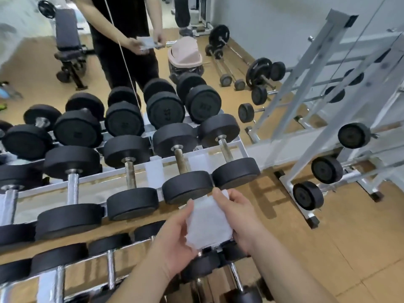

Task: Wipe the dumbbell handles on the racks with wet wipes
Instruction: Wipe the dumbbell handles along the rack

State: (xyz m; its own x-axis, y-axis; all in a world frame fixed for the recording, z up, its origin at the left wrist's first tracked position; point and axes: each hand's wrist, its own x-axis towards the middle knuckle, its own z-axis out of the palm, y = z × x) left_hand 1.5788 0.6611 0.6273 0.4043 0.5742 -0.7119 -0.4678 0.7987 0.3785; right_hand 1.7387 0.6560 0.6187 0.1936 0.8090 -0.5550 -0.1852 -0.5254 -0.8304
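A white wet wipe (209, 224) is spread between both my hands, low in the middle of the view, above the rack's lower tier. My left hand (175, 241) grips its left edge and my right hand (238, 217) holds its right side, thumb on top. Just beyond the wipe, black dumbbells lie on the white rack (113, 174). The nearest ones have a rusty handle (182, 162) and a steel handle (225, 149). More dumbbells with chrome handles (111, 267) fill the lower tier under my arms.
A person in black stands behind the rack holding a pack of wipes (148, 43). A pink bin (185, 56) stands beside them. A grey barbell rack (328, 101) with small barbells is on the right. A weight bench (67, 44) is at the back left.
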